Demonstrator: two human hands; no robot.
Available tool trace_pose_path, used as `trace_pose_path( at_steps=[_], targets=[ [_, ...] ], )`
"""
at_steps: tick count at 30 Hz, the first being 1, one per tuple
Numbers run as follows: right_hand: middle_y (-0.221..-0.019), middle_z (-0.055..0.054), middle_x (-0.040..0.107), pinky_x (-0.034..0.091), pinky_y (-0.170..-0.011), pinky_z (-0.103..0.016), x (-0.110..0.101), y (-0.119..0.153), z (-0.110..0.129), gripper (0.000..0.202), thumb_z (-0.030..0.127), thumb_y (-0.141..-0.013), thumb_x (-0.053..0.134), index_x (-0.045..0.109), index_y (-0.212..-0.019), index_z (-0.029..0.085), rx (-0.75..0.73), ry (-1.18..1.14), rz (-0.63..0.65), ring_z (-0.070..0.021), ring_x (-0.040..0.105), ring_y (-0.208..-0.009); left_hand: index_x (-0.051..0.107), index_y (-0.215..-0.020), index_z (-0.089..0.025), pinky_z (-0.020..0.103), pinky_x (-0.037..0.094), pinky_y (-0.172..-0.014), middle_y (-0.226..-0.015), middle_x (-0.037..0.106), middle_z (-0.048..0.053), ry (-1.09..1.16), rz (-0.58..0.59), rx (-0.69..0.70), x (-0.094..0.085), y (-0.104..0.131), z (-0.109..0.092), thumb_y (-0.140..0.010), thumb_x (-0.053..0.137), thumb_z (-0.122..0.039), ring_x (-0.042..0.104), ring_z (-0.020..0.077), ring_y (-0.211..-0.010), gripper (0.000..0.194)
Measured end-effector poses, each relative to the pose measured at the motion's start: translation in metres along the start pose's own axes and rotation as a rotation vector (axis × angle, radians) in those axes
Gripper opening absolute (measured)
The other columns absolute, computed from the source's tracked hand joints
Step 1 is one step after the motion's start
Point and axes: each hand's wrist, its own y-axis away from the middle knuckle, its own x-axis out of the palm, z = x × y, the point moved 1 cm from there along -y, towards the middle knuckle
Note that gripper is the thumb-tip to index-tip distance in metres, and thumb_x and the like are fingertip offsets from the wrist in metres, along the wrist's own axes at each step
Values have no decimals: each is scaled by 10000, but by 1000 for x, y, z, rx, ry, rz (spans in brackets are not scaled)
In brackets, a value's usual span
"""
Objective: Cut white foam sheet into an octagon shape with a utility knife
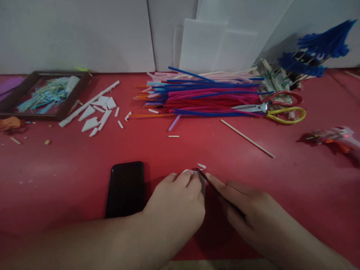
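Observation:
My left hand (180,195) presses down with bent fingers on a small white flat piece (203,184), which it mostly covers. In my closed right hand (250,210) is a slim dark craft knife (215,187). Its tip reaches the far edge of the white piece, close to my left fingertips. Just beyond the tip lies a thin white offcut (201,165). To the left of my left hand, a black phone (126,187) lies on the red table (157,153).
Pipe cleaners (208,90) lie along the back, with scissors (267,107) on them. White scraps (97,108) and a framed tray (50,117) are at left. A thin stick (247,138), a glue gun (334,137) and blue miniature umbrellas (326,41) are at right.

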Motion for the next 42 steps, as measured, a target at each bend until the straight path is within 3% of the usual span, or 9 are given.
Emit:
trace_pose_path(
  at_steps=[4, 9, 16, 27, 30, 35, 38, 42],
  targets=[
    [-939, -117, 753, 605, -575, -288, 0, 1, 0, 559, 87, -829, 370, 586, -1343, 136, -12, 24, 4, -193, 723, -695, 681, -1119, -75, 331, 593, -713, -1035, 744, 101, 9, -42, -46, 2, 1, 0, -864, 568, -70, 690, 235, -974, 280],
    [-865, -85, 756, 598, -562, -259, -1, 5, 0, 585, 82, -813, 383, 587, -1353, 179, 11, 36, 16, -186, 725, -681, 695, -1088, -90, 320, 591, -696, -1020, 744, 92, 37, -7, -41, 2, -1, 0, -854, 602, -80, 691, 229, -952, 251],
    [-1001, -129, 758, 616, -638, -271, 1, 9, 3, 570, 88, -849, 354, 545, -1386, 108, 17, 8, 6, -178, 735, -734, 699, -1083, -108, 317, 578, -668, -1017, 743, 100, 31, -5, -49, 1, -2, 2, -887, 548, -84, 694, 216, -912, 249],
    [-874, -96, 743, 590, -541, -252, 7, 16, 3, 578, 85, -873, 327, 527, -1412, 147, 49, 44, 5, -169, 711, -643, 709, -1056, -138, 285, 571, -624, -1083, 738, 95, 35, 45, -62, 0, -2, 4, -827, 583, -47, 701, 215, -919, 278],
    [-845, -82, 744, 580, -514, -226, 5, 26, 3, 574, 75, -885, 337, 502, -1430, 149, 39, 25, 59, -153, 694, -590, 705, -1064, -145, 279, 569, -634, -1084, 739, 77, 44, 34, -67, 2, -2, 3, -847, 573, -65, 698, 204, -923, 267],
    [-1013, -98, 749, 608, -678, -224, -2, 41, -1, 565, 91, -914, 370, 461, -1465, 179, 42, -22, 99, -166, 740, -799, 695, -1087, -117, 288, 566, -649, -1072, 741, 80, 17, 10, -52, 4, -1, 3, -840, 533, -48, 689, 205, -929, 303],
    [-1048, -97, 740, 611, -648, -236, 0, 45, -4, 575, 118, -931, 378, 423, -1493, 232, 81, -32, 40, -181, 739, -833, 678, -1124, -76, 304, 571, -696, -1056, 742, 84, -27, -54, -30, 4, 1, 2, -811, 496, -19, 681, 214, -953, 366],
    [-1027, -126, 734, 603, -599, -246, 3, 37, -3, 525, 138, -941, 358, 479, -1449, 193, 82, -42, -72, -174, 730, -756, 686, -1111, -66, 304, 583, -734, -1024, 752, 73, -76, -142, -23, 4, 5, 0, -786, 478, -5, 691, 213, -936, 390]
  ],
)
